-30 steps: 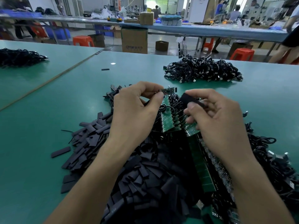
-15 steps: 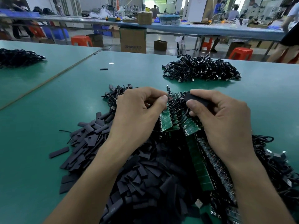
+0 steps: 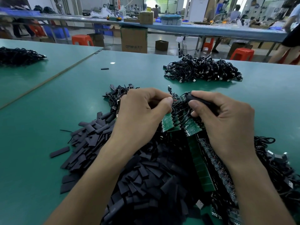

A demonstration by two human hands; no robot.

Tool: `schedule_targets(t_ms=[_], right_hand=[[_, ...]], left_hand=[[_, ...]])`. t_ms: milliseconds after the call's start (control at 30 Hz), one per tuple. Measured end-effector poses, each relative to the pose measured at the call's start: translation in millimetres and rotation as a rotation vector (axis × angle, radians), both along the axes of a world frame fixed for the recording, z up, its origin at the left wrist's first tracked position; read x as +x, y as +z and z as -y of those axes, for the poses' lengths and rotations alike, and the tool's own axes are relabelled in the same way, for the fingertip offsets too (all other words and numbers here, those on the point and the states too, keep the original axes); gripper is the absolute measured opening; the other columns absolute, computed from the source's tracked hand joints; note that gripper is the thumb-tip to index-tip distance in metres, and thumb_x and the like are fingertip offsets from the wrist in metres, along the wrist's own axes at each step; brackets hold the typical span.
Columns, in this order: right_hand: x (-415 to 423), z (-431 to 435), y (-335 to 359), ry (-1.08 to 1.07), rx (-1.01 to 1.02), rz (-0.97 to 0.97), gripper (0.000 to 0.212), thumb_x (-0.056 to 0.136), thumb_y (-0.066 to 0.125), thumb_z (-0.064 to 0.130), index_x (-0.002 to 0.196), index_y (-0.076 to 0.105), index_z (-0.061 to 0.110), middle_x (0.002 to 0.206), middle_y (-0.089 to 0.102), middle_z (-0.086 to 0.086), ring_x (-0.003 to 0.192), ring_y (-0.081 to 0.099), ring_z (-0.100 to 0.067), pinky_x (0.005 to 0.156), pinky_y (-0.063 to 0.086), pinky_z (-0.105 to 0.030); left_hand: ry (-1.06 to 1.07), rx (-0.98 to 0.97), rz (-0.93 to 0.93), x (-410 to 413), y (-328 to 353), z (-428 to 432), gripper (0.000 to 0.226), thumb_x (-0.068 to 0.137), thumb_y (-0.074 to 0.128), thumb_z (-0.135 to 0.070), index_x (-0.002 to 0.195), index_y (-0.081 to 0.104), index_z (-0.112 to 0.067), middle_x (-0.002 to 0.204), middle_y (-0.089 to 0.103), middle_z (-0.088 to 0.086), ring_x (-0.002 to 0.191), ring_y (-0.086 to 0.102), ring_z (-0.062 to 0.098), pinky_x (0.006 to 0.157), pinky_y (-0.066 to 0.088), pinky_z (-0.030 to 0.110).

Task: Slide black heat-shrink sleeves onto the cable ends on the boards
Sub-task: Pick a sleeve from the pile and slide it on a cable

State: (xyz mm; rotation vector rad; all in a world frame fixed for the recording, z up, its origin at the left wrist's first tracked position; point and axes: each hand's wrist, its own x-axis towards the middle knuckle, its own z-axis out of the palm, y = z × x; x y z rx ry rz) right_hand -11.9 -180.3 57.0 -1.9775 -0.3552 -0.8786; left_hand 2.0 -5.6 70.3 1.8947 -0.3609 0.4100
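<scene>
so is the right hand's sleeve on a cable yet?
Cannot tell: right hand pinches the sleeve at the boards, tip lost among dark wires.

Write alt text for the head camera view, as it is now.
Two bare hands work over a green table: the left hand pinches a cable end above the green boards, while the right hand holds a black sleeve close beside it. A heap of loose sleeves lies beneath the forearms, and a cable bundle sits farther back.
</scene>
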Motion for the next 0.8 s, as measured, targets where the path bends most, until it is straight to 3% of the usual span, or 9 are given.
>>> schedule_targets(t_ms=[333,467,633,800], right_hand=[[0.2,5.2,1.8,0.073,-0.044,-0.026,0.034,0.084,0.077,0.028,0.105,0.062,0.05,0.085,0.067,0.033,0.075,0.071,-0.001,0.075,0.06,-0.024],[1.1,6.4,-0.6,0.072,-0.003,-0.024,0.03,0.085,0.077,0.023,0.111,0.067,0.037,0.086,0.07,0.026,0.071,0.072,-0.002,0.071,0.058,-0.017],[0.3,2.7,1.0,0.103,0.027,-0.034,0.028,0.085,0.075,0.026,0.103,0.065,0.045,0.09,0.071,0.029,0.07,0.072,-0.004,0.07,0.055,-0.013],[0.1,1.0,-0.2,0.113,0.111,-0.043,0.022,0.086,0.074,0.026,0.102,0.069,0.04,0.088,0.074,0.021,0.068,0.072,-0.006,0.063,0.051,-0.012]], left_hand=[[0.015,-0.01,-0.011,-0.1,-0.5,1.4,0.012,0.09,0.071,-0.021,0.083,0.074,-0.029,0.07,0.074,-0.015,0.065,0.068,-0.002,0.062,0.049,0.01],[0.018,-0.027,-0.006,-1.1,0.0,0.9,0.011,0.091,0.071,-0.022,0.083,0.075,-0.027,0.069,0.073,-0.014,0.054,0.061,-0.006,0.055,0.041,0.006],[0.014,-0.03,-0.021,-1.6,-0.1,1.5,0.011,0.091,0.071,-0.022,0.082,0.074,-0.028,0.069,0.073,-0.014,0.064,0.068,-0.001,0.06,0.052,0.014],[-0.012,-0.04,-0.033,-1.7,1.6,1.7,0.012,0.091,0.07,-0.022,0.081,0.074,-0.027,0.067,0.073,-0.014,0.054,0.061,-0.004,0.054,0.047,0.012]])
